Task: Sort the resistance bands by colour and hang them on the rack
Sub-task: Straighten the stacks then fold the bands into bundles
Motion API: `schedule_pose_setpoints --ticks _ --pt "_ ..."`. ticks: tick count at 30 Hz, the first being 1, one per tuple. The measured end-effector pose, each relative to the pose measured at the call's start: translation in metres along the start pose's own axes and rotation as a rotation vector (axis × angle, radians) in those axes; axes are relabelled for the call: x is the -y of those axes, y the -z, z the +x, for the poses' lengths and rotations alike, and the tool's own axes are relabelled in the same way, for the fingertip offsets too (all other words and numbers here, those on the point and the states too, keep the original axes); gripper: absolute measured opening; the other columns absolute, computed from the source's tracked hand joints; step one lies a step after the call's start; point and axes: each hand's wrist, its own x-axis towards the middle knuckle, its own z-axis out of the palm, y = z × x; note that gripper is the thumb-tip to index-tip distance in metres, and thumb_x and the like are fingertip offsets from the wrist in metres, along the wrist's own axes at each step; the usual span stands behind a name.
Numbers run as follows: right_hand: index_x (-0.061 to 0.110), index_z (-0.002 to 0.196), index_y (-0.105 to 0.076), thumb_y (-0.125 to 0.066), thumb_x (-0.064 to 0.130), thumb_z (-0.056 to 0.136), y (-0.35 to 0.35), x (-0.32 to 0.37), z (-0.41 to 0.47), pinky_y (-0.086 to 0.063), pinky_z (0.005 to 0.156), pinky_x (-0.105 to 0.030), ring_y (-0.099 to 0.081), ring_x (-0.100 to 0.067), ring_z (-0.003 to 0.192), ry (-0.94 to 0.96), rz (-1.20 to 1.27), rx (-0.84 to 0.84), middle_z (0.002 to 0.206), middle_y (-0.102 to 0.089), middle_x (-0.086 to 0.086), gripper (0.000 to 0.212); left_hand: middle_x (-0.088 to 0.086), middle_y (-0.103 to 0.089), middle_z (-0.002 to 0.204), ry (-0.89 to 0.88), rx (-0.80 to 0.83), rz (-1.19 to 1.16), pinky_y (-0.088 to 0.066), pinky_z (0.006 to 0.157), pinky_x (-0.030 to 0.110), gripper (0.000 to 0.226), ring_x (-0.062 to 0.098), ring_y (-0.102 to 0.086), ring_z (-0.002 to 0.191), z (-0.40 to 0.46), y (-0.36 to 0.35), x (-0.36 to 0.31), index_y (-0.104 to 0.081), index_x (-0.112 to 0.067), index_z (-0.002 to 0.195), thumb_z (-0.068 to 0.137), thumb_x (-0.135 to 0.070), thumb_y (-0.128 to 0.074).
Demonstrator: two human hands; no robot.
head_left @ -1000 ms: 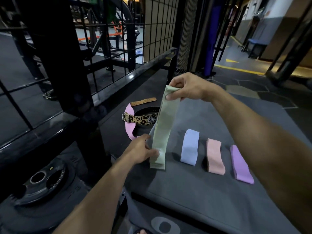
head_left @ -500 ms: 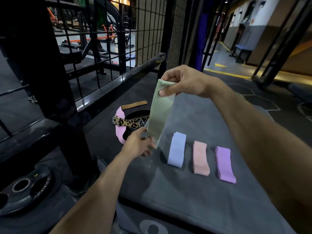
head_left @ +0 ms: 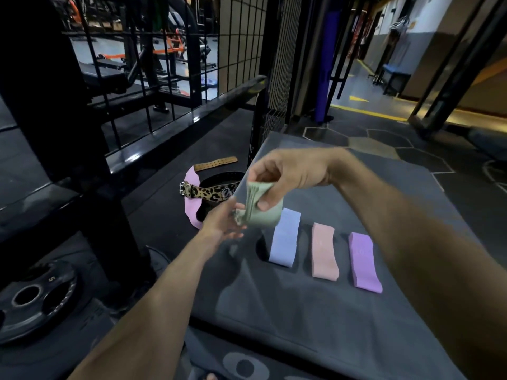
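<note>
Bunching the green resistance band [head_left: 263, 212], previously stretched long, between gripping right hand [head_left: 285, 174] and left hand [head_left: 223, 219] at frame centre; hanging pending.

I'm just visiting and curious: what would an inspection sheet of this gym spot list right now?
Surface: grey mat, mostly bare in front.
Job's things: green band bunched between both hands; blue band, pink band and purple band lying side by side on the mat.
Clutter: leopard-print belt beside the mat; weight plate on the floor.
Hands: right hand pinches the green band; left hand touches its lower end, grip blurred.
Cables: nothing seen.
Surroundings: black wire rack, gym machines behind, corridor to the right.
</note>
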Motion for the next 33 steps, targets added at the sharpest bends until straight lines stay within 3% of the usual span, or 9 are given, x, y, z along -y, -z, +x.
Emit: schedule_pose_setpoints --ticks 2,6,9,14,17,23,26,30,33 --pt "0.015 0.089 -0.067 -0.083 0.008 0.077 -0.015 -0.009 0.009 -0.043 0.081 -0.042 -0.061 -0.020 0.085 -0.041 -0.039 0.063 0.090 -0.068 -0.007 0.021 0.015 -0.065 0.089 -0.090 0.015 0.150 -0.052 0.054 0.031 0.020 0.028 -0.061 0.072 0.001 0.003 0.007 -0.068 -0.006 0.101 0.088 -0.021 -0.069" --pt "0.013 0.093 -0.067 -0.085 0.018 0.072 -0.025 -0.021 0.017 -0.036 0.082 -0.047 -0.054 -0.027 0.088 -0.067 0.013 0.090 0.092 -0.061 -0.015 0.028 0.029 -0.068 0.100 -0.182 0.127 0.359 -0.051 0.070 0.037 0.045 0.025 -0.062 0.081 0.007 0.016 0.021 -0.065 -0.002 0.118 0.075 -0.017 -0.066" --pt "0.015 0.092 -0.067 -0.084 0.016 0.074 -0.021 -0.021 0.016 -0.036 0.083 -0.050 -0.057 -0.027 0.089 -0.057 0.060 0.114 0.092 -0.066 -0.013 0.025 0.021 -0.066 0.083 -0.175 0.178 0.469 -0.047 0.051 0.021 0.037 0.014 -0.059 0.056 0.007 0.025 0.022 -0.066 -0.006 0.118 0.082 -0.013 -0.066" --pt "0.009 0.097 -0.065 -0.079 0.005 0.079 -0.013 -0.021 0.020 -0.048 0.088 -0.043 -0.066 -0.019 0.089 -0.090 0.053 0.083 0.093 -0.070 -0.008 0.023 0.026 -0.070 0.108 -0.132 0.316 0.617 -0.053 0.080 0.046 0.039 0.023 -0.063 0.085 0.035 0.043 0.043 -0.067 -0.019 0.114 0.075 -0.027 -0.069" --pt "0.008 0.100 -0.065 -0.078 0.001 0.083 -0.011 -0.024 0.027 -0.054 0.070 -0.024 -0.068 -0.012 0.082 -0.137 0.038 0.014 0.089 -0.071 -0.003 0.023 0.013 -0.074 0.103 -0.127 0.333 0.781 -0.057 0.087 0.057 0.048 0.030 -0.071 0.090 0.051 0.053 0.055 -0.064 -0.036 0.117 0.070 -0.033 -0.066" --pt "0.006 0.102 -0.067 -0.078 0.001 0.083 -0.003 -0.035 0.046 -0.056 0.064 -0.023 -0.070 -0.013 0.079 -0.204 0.040 -0.111 0.087 -0.072 -0.003 0.022 -0.006 -0.061 0.071 -0.232 0.355 1.025 -0.049 0.063 0.029 0.038 0.014 -0.056 0.064 -0.010 0.050 0.007 -0.061 -0.044 0.106 0.079 -0.017 -0.066" --pt "0.009 0.099 -0.069 -0.082 0.005 0.080 -0.001 -0.046 0.062 -0.059 0.072 -0.028 -0.071 -0.017 0.088 -0.251 -0.001 -0.190 0.092 -0.073 -0.002 0.023 -0.007 -0.055 0.074 -0.272 0.347 1.012 -0.042 0.057 0.016 0.036 0.010 -0.051 0.064 -0.008 0.059 0.012 -0.063 -0.038 0.110 0.086 -0.013 -0.071" --pt "0.015 0.093 -0.072 -0.083 0.011 0.081 -0.003 -0.062 0.083 -0.061 0.080 -0.033 -0.071 -0.019 0.093 -0.299 -0.049 -0.237 0.093 -0.073 0.000 0.017 -0.009 -0.063 0.080 -0.207 0.381 0.974 -0.047 0.069 0.017 0.022 0.007 -0.055 0.072 -0.008 0.066 0.010 -0.069 -0.031 0.092 0.089 -0.010 -0.071" --pt "0.013 0.094 -0.072 -0.083 0.012 0.081 -0.006 -0.076 0.100 -0.062 0.082 -0.037 -0.071 -0.024 0.099 -0.342 -0.088 -0.279 0.104 -0.072 -0.006 0.017 -0.012 -0.066 0.078 -0.123 0.369 1.014 -0.039 0.059 0.005 0.021 0.003 -0.057 0.073 -0.014 0.066 0.006 -0.072 -0.023 0.089 0.093 -0.006 -0.060"
